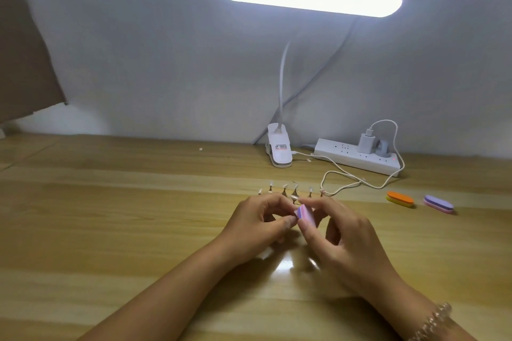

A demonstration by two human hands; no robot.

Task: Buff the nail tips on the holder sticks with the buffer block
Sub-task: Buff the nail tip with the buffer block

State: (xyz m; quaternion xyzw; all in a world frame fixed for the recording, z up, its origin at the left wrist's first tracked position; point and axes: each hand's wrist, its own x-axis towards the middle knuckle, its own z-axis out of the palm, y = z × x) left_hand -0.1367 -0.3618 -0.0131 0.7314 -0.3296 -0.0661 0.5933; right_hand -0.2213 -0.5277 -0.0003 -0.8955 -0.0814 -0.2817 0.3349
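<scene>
My right hand [340,238] pinches a small pink and purple buffer block [304,214] between thumb and fingers. My left hand [260,221] is closed around a holder stick, and the clear nail tip [294,197] on its end shows just above the fingers, against the block's upper end. The stick itself is hidden inside the hand. Behind both hands, a row of several holder sticks with nail tips [284,190] stands upright on the wooden table [124,216].
An orange and yellow buffer [400,198] and a purple and pink buffer [439,203] lie at the right. A clip lamp base [279,151], a white power strip [360,156] and a looping white cable [343,174] sit toward the wall. A brown box [25,50] stands far left.
</scene>
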